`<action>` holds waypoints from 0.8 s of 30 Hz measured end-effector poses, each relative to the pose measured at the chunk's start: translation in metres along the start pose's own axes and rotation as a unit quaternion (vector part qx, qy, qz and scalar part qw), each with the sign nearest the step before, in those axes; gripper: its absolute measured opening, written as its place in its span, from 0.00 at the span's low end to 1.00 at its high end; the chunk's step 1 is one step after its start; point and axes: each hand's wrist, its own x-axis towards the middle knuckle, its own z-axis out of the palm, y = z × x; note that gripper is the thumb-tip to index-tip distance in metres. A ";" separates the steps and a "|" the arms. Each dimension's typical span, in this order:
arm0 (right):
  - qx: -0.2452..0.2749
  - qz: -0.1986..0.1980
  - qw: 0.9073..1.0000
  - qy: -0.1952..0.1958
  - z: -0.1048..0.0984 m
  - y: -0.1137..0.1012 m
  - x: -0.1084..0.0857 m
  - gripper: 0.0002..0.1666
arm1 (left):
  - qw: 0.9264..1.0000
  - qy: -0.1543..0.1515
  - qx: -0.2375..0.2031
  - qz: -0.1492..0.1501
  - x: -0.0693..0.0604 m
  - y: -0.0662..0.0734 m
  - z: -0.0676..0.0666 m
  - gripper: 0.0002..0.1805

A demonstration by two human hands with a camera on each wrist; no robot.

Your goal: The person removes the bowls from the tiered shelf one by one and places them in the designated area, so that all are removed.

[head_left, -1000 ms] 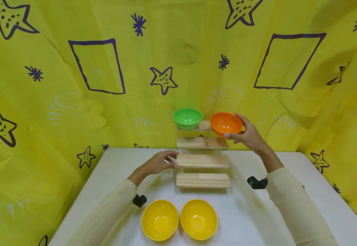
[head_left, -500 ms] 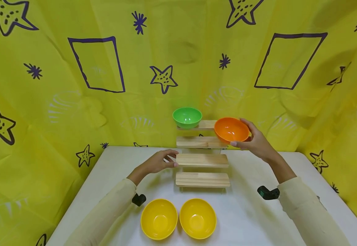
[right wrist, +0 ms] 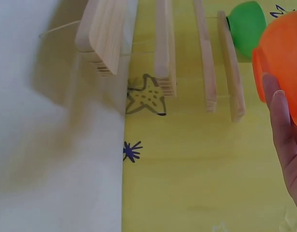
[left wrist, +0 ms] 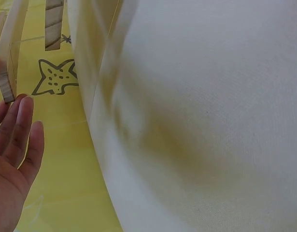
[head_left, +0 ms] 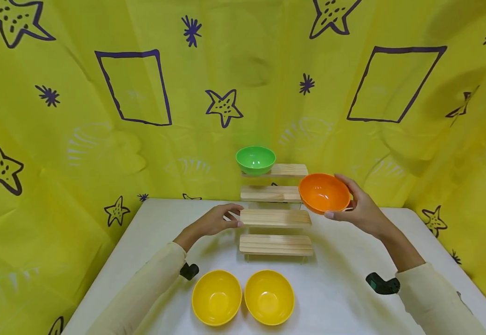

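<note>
In the head view, the right hand (head_left: 364, 209) grips an orange bowl (head_left: 323, 193) just right of the wooden stand (head_left: 275, 217), whose left end the left hand (head_left: 213, 220) pinches, with starfish-patterned yellow sheeting (head_left: 259, 46) beyond the white table (head_left: 331, 298).

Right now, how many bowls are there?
4: green bowl on the top shelf, orange bowl in the right hand, one yellow bowl beside another yellow bowl on the table.

Two bowls (head_left: 217, 298) on the table (head_left: 331, 298) before the rack (head_left: 275, 217), another bowl (head_left: 255, 162) on its top shelf (head_left: 289, 170)
</note>
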 end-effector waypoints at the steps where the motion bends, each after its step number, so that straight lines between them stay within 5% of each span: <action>1: -0.001 -0.001 1.000 0.000 0.000 0.000 -0.003 0.57 | 1.000 0.001 0.001 0.000 0.000 0.000 0.000 0.29; 24: -0.002 -0.025 1.000 -0.016 0.012 0.012 -0.053 0.57 | 1.000 0.000 0.006 -0.005 -0.001 0.003 0.001 0.28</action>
